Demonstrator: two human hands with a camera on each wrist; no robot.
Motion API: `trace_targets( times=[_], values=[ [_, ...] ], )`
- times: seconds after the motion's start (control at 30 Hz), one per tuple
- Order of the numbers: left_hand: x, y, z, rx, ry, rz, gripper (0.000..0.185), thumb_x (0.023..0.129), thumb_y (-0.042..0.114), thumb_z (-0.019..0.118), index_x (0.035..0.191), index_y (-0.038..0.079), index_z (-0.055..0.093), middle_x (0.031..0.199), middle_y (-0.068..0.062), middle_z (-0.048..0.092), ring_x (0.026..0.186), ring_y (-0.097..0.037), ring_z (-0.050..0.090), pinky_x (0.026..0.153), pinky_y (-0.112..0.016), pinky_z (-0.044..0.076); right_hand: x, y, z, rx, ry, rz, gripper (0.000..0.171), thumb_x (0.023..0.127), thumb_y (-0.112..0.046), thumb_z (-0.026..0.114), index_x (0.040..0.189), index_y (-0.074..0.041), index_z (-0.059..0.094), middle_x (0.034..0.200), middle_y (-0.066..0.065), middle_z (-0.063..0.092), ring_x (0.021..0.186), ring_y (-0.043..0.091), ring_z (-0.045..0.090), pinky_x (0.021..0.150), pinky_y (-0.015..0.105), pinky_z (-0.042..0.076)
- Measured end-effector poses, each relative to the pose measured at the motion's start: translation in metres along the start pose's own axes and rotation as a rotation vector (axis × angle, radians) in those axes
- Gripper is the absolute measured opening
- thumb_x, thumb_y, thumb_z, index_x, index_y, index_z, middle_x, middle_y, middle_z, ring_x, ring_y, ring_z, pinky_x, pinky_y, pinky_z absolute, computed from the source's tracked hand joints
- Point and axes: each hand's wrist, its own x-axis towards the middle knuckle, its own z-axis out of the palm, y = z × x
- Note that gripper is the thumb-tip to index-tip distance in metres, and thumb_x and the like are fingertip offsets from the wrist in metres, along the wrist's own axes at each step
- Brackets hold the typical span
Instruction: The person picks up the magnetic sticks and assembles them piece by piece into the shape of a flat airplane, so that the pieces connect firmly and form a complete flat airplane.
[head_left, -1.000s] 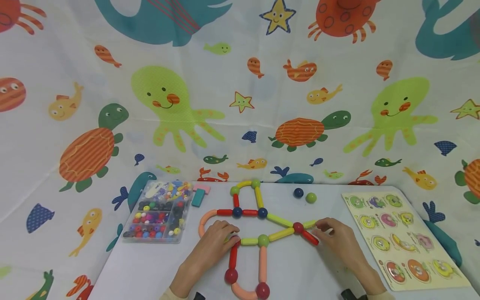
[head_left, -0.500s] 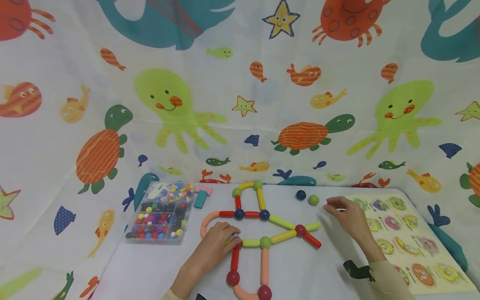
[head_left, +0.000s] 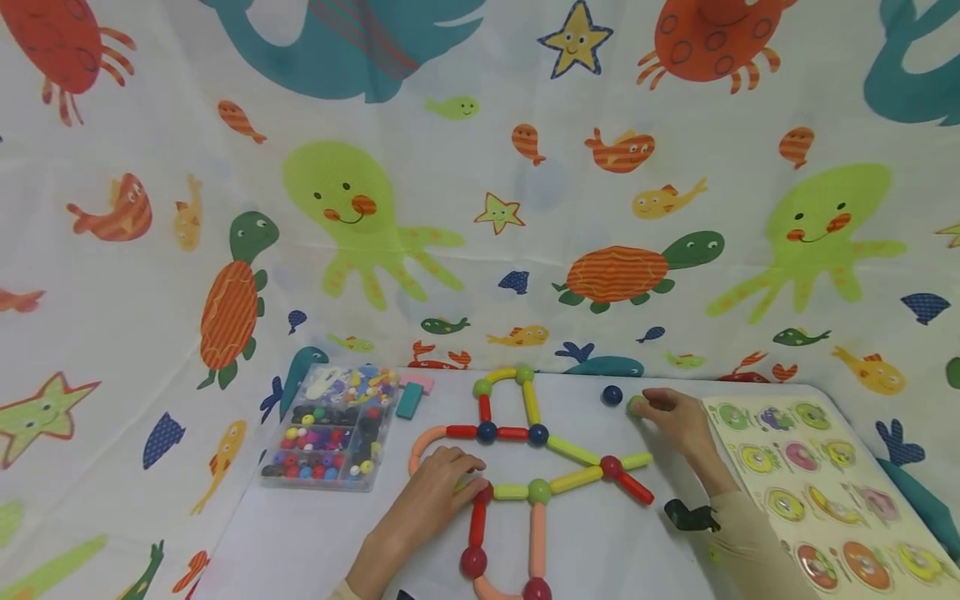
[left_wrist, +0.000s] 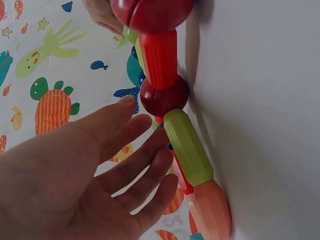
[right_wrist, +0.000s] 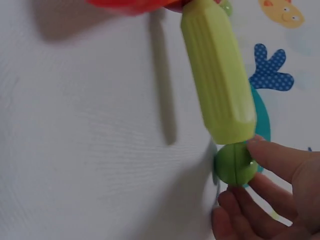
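A flat figure of magnetic sticks and balls lies on the white table. My left hand rests on its left side with straight fingers, the tips next to a red ball. The left wrist view shows those fingers stretched beside the red ball and a green stick. At the back, my right hand pinches a loose green ball. In the right wrist view its fingertips close on the green ball, just past a yellow-green stick.
A loose dark blue ball lies left of the green one. A clear box of beads sits at the left, with a teal block and a pink block behind it. A wooden peg puzzle board fills the right side. Sea-animal cloth hangs behind.
My right hand left the right tip of the stick figure and moved back to the loose green ball, closing its fingers on it. The left hand stayed put.
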Motion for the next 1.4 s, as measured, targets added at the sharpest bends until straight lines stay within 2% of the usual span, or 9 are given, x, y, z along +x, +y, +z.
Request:
trace_targets(
  times=[0.27,0.4,0.53,0.73,0.83,1.07,1.27,1.4],
  values=[
    [0.0,0.002,0.0,-0.01,-0.012,-0.016,0.026,0.096,0.037,0.069,0.116,0.02,0.074,0.111,0.007,0.069,0.106,-0.013,0.058,0.097,-0.041,0.053,0.0,0.003,0.003,-0.024,0.017,-0.054,0.052,0.098,-0.033,0.068,0.137,-0.001,0.058,0.134,0.026,0.062,0.122,0.041,0.058,0.104,0.053,0.048],
    [0.0,0.002,0.001,-0.002,-0.021,-0.016,0.027,0.096,0.038,0.069,0.117,0.02,0.073,0.112,0.006,0.069,0.107,-0.013,0.058,0.097,-0.042,0.053,-0.007,0.005,0.0,-0.018,0.021,-0.027,0.054,0.098,-0.037,0.068,0.139,-0.003,0.057,0.136,0.025,0.061,0.124,0.041,0.057,0.105,0.053,0.047],
    [0.001,0.002,0.001,0.006,-0.034,-0.013,0.029,0.096,0.039,0.069,0.118,0.021,0.073,0.112,0.005,0.069,0.107,-0.013,0.058,0.097,-0.042,0.053,-0.019,0.008,-0.01,-0.027,0.034,-0.016,0.057,0.098,-0.042,0.066,0.139,-0.004,0.056,0.135,0.024,0.061,0.124,0.041,0.056,0.102,0.053,0.049],
    [0.001,0.004,0.0,0.01,-0.038,-0.015,0.03,0.096,0.04,0.068,0.119,0.021,0.073,0.111,0.006,0.069,0.106,-0.012,0.058,0.097,-0.042,0.053,-0.041,0.018,-0.019,-0.062,0.045,-0.063,0.063,0.096,-0.051,0.065,0.139,-0.006,0.058,0.132,0.022,0.064,0.123,0.04,0.059,0.1,0.053,0.05],
    [0.001,0.004,0.002,0.002,-0.049,-0.016,0.03,0.096,0.04,0.068,0.119,0.02,0.072,0.109,0.008,0.068,0.103,-0.01,0.056,0.095,-0.038,0.053,-0.052,0.023,-0.02,-0.062,0.038,-0.061,0.066,0.094,-0.055,0.066,0.139,-0.007,0.059,0.132,0.02,0.065,0.123,0.039,0.059,0.101,0.054,0.05],
    [0.001,0.007,0.009,-0.03,-0.062,0.009,0.03,0.096,0.037,0.069,0.121,0.019,0.072,0.108,0.01,0.067,0.101,-0.008,0.053,0.091,-0.031,0.054,-0.072,0.031,-0.013,-0.065,0.024,-0.014,0.065,0.092,-0.055,0.068,0.138,-0.009,0.06,0.131,0.019,0.066,0.122,0.038,0.061,0.102,0.053,0.05],
    [0.008,0.018,0.011,-0.062,-0.081,0.044,0.032,0.097,0.035,0.069,0.124,0.019,0.07,0.113,0.006,0.068,0.102,-0.008,0.056,0.092,-0.031,0.055,-0.081,0.031,-0.006,-0.047,0.018,0.006,0.067,0.091,-0.055,0.07,0.138,-0.008,0.06,0.132,0.019,0.066,0.122,0.036,0.062,0.103,0.05,0.05],
    [0.021,0.032,0.012,-0.042,-0.107,0.078,0.033,0.097,0.035,0.069,0.125,0.018,0.07,0.12,0.004,0.068,0.114,-0.014,0.059,0.1,-0.036,0.053,-0.084,0.029,-0.006,-0.045,0.025,0.015,0.068,0.091,-0.055,0.069,0.139,-0.008,0.058,0.133,0.019,0.065,0.124,0.037,0.061,0.104,0.05,0.049]
  ],
)
